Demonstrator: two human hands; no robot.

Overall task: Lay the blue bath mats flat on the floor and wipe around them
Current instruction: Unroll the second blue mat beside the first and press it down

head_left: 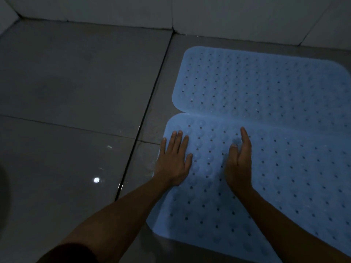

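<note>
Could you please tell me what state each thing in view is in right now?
Far mat: flat on the floor, by the wall.
Near mat: flat, its far edge meeting the far mat.
Left hand: open, palm down on the near mat's left edge.
Right hand: open, on its edge on the near mat, holding nothing.
Floor: glossy tiles; a bright glint left of the mats.

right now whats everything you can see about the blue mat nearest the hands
The nearer light blue rubbery bath mat lies flat on the grey tiled floor, dotted with rows of small holes and round suction-cup bumps. Its corners are rounded. Its far edge meets or slightly overlaps the second blue mat. The left hand presses palm-down near its left edge; the right hand rests on it edge-on, fingers extended. Its right side runs out of frame.
</note>
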